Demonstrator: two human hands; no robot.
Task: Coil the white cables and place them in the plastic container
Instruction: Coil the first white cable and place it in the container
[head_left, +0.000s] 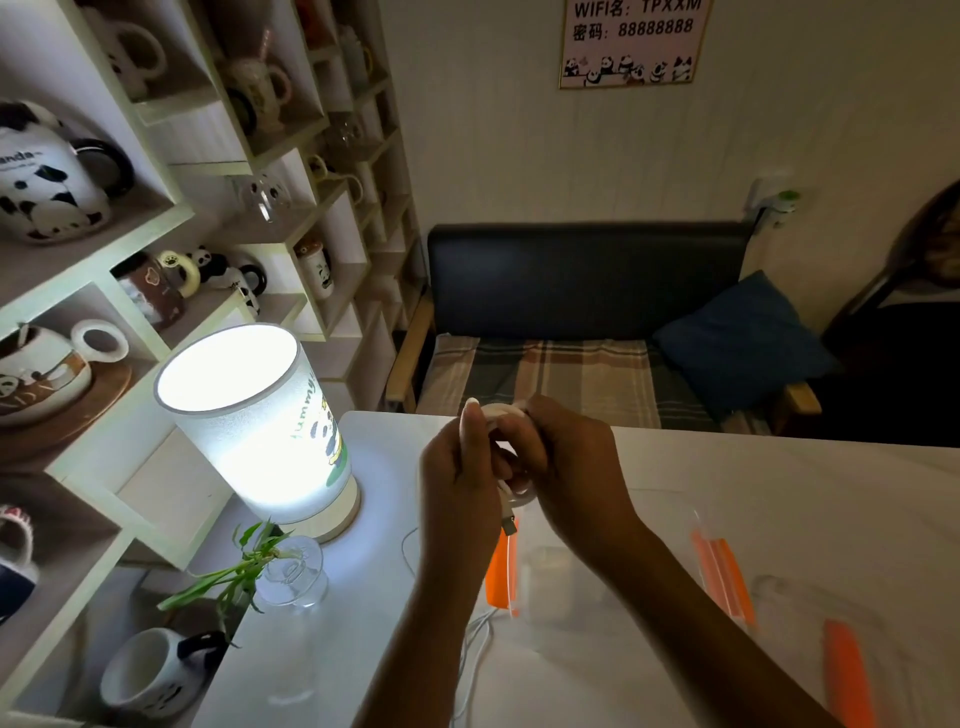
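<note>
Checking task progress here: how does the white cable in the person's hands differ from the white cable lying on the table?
The held cable is wound into small loops, off the table, pinched between the left hand and right hand, its plug hanging down. The loose cable lies uncoiled on the table, untouched, trailing toward the near edge. Both are thin and white; neither is in the plastic container.
</note>
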